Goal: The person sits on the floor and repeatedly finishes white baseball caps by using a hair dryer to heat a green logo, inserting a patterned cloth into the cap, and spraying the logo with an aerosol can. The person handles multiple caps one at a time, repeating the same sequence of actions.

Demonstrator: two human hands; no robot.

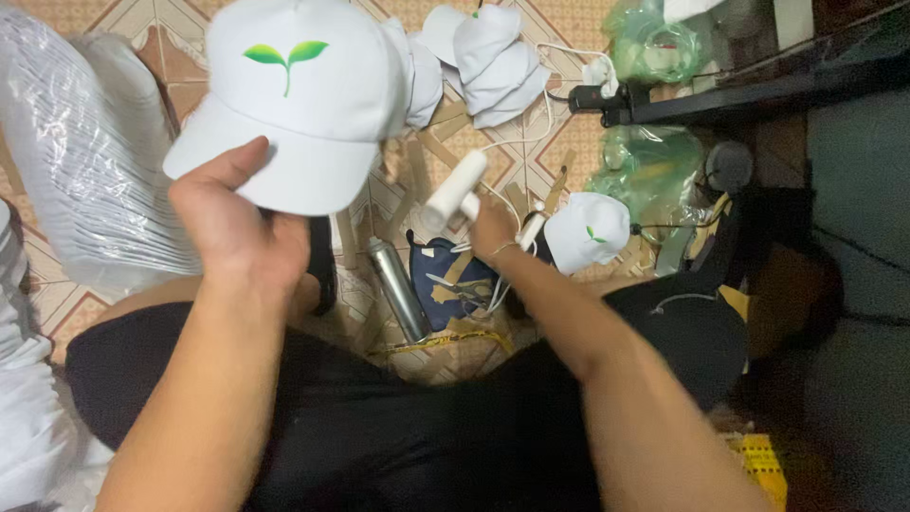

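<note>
White caps: one (303,95) held, one (588,230) beside right hand (491,228).

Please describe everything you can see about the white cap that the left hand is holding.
The white cap looks like fabric, with a rounded crown and a stiff, curved brim. A green two-leaf sprout emblem sits on the front panel. It is held up above the floor, brim toward the camera and tilted down-left. The left hand grips the brim's edge, thumb on top. Nothing else visibly touches it.
</note>
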